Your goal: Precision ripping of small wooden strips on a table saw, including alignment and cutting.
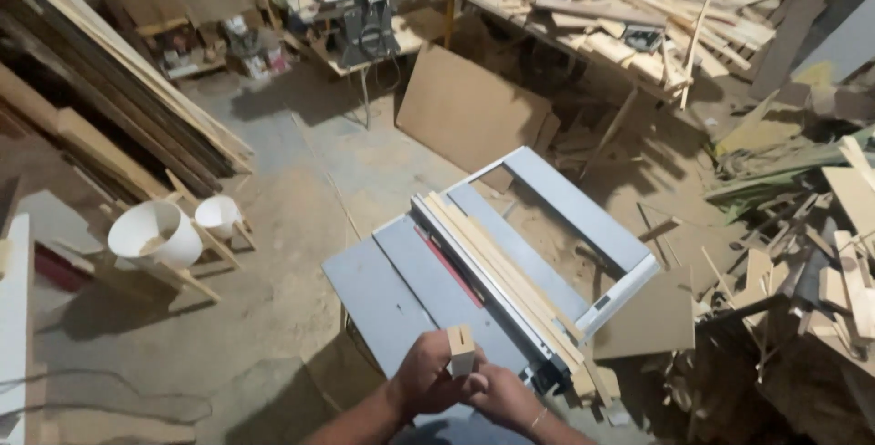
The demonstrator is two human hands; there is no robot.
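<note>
Both my hands hold a small wooden block (461, 348) upright over the near end of a grey table saw (410, 290). My left hand (427, 374) wraps the block from the left, and my right hand (503, 396) grips it from the lower right. The block has a dark slot in its near face. Several long thin wooden strips (497, 267) lie along the saw's fence, just right of my hands. A red insert (448, 265) runs down the saw top.
Two white buckets (157, 234) sit on a wooden frame at left. Long boards (118, 71) lean at far left. A brown panel (465, 108) leans behind the saw. Scrap wood piles (802, 263) fill the right, and a cluttered bench (620, 26) stands behind.
</note>
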